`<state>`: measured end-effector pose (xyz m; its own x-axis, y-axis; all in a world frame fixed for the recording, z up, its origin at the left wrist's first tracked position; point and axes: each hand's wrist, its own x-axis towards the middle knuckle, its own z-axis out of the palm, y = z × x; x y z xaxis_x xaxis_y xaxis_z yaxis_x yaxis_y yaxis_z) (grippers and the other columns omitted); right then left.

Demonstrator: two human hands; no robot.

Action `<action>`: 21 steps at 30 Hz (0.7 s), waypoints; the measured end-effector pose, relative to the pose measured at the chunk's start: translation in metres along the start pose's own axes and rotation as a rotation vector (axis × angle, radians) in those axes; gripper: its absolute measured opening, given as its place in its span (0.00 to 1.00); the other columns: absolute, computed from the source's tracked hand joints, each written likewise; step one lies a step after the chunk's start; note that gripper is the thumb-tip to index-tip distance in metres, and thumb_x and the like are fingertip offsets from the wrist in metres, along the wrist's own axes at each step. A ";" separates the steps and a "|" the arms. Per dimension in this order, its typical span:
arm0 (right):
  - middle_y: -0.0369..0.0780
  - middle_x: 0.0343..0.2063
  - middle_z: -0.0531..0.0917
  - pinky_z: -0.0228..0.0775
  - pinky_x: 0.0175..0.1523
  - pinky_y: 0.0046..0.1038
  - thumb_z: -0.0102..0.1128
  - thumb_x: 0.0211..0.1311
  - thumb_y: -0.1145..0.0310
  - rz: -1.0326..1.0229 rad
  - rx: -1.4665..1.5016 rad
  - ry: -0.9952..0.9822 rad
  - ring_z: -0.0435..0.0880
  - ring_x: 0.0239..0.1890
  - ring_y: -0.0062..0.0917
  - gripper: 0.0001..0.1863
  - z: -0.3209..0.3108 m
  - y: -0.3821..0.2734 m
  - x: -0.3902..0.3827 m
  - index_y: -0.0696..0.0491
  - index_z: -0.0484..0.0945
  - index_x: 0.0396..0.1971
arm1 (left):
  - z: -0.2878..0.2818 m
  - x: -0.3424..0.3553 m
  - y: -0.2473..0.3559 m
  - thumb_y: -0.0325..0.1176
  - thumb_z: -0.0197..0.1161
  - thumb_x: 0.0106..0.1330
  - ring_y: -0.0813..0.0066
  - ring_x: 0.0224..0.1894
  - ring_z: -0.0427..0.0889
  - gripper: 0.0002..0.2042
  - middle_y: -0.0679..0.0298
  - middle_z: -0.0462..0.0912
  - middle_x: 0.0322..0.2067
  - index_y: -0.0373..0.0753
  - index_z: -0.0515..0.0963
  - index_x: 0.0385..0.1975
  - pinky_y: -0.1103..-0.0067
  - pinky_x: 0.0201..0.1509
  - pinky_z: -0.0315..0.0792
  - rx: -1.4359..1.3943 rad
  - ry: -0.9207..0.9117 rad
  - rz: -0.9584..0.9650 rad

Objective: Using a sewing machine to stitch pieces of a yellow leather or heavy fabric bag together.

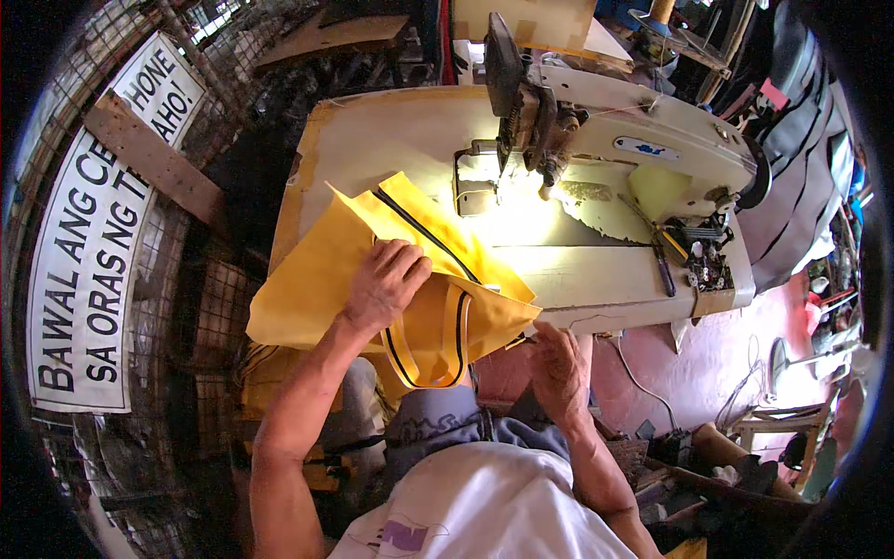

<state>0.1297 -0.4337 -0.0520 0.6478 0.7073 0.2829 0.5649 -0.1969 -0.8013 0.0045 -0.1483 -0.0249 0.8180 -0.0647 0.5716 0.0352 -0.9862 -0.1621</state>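
Observation:
A yellow fabric piece [303,279] with a black zipper and a looped, black-striped strap [455,345] lies over the front left of the sewing table [582,307]. My left hand [387,281] grips the fabric near its middle, fingers bent over it above the strap. Beside the fabric’s right corner, below the table edge, my right hand [559,371] has curled fingers around something small and dark that I cannot make out.
A white sewing machine [680,140] with a lit needle area stands on the table. Tools and small metal parts [708,265] sit at its right. A wire-mesh wall with signs [88,279] runs along the left; grey padded material [792,186] hangs at the right.

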 end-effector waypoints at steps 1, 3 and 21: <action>0.42 0.41 0.80 0.75 0.45 0.23 0.60 0.63 0.76 0.055 0.044 -0.053 0.82 0.40 0.25 0.25 0.005 -0.003 0.002 0.55 0.69 0.61 | -0.001 -0.001 0.000 0.30 0.60 0.55 0.64 0.45 0.76 0.11 0.61 0.74 0.39 0.38 0.73 0.39 0.67 0.52 0.72 0.005 -0.015 -0.004; 0.44 0.42 0.81 0.76 0.48 0.28 0.63 0.63 0.73 0.175 0.084 -0.068 0.82 0.43 0.29 0.26 0.012 -0.011 0.003 0.56 0.69 0.60 | -0.001 -0.004 0.002 0.30 0.60 0.55 0.65 0.45 0.76 0.12 0.61 0.74 0.40 0.38 0.73 0.39 0.68 0.50 0.72 0.014 -0.061 -0.061; 0.46 0.55 0.79 0.67 0.64 0.31 0.66 0.66 0.61 0.389 0.922 -0.235 0.76 0.58 0.30 0.34 0.106 0.059 -0.045 0.60 0.63 0.65 | -0.020 0.037 -0.010 0.28 0.60 0.58 0.61 0.47 0.78 0.13 0.56 0.78 0.43 0.34 0.75 0.43 0.66 0.52 0.73 0.179 0.013 -0.054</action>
<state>0.0797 -0.4054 -0.1674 0.5296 0.8406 -0.1138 -0.3393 0.0869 -0.9367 0.0229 -0.1439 0.0135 0.8046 -0.0155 0.5936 0.1817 -0.9453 -0.2710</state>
